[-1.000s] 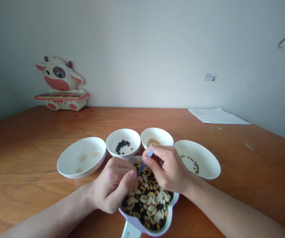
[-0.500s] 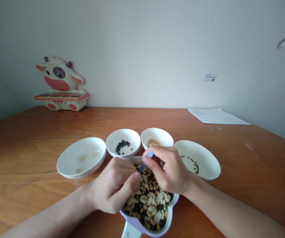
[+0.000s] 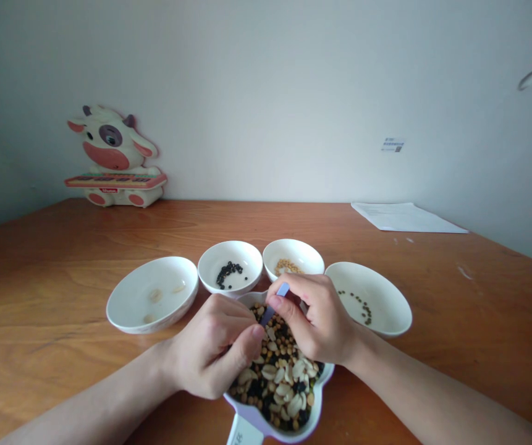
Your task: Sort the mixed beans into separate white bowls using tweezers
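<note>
My right hand (image 3: 314, 315) is closed, pinching a slim purple tool (image 3: 275, 306) between thumb and fingers; its lower end runs down toward my left thumb. Curled beside it is my left hand (image 3: 217, 349), whose contents, if any, are hidden from this angle. Both hands are over a white and lilac scalloped dish (image 3: 325, 377) with a handle at the front. Mixed peanut halves (image 3: 283, 392), yellow beans and black beans fill this dish.
Behind the dish stand several white bowls: one with peanut halves (image 3: 155, 295), one with black beans (image 3: 228, 275), one with yellow beans (image 3: 288, 266), one with small green beans (image 3: 364, 309). A cow toy keyboard (image 3: 116, 161) and papers (image 3: 407, 217) lie farther back.
Almost nothing differs. The purple tool and the fingers of my right hand have shifted very slightly to the right.
</note>
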The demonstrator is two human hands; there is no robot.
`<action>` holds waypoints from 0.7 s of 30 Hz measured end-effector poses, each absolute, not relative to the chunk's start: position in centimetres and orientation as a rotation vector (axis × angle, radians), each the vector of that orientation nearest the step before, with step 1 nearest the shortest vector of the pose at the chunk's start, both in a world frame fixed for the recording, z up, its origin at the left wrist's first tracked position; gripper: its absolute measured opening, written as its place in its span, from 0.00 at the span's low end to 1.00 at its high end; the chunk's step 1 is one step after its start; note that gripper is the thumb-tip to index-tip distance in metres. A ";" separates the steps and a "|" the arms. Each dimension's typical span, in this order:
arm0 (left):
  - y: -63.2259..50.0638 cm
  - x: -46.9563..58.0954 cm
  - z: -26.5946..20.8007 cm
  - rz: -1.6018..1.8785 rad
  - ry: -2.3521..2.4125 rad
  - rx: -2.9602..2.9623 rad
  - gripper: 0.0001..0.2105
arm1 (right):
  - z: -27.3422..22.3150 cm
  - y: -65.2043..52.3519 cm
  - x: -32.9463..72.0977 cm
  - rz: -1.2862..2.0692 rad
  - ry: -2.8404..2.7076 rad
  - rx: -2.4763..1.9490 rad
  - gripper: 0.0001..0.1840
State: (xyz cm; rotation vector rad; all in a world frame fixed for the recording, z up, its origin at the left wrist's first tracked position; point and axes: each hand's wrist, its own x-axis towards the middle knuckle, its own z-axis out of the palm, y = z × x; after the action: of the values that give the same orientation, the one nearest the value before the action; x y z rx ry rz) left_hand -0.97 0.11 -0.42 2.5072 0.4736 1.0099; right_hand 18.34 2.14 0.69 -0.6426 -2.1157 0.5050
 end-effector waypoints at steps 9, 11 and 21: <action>0.1 -0.8 -0.4 1.051 0.432 2.488 0.21 | 0.8 2.2 18.3 0.534 -2.154 -0.688 0.07; 0.0 -0.6 -0.5 1.107 0.446 2.461 0.19 | 0.8 2.2 18.3 0.525 -2.134 -0.674 0.08; 0.2 -0.9 -0.4 1.093 0.415 2.482 0.20 | 0.7 2.2 18.6 0.448 -2.044 -0.676 0.09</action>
State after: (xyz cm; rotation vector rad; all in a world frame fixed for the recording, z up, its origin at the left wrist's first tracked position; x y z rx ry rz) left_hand -0.91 0.15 -0.37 2.4818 0.4154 1.0930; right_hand 18.62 2.21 0.70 -0.6764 -2.0436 0.4484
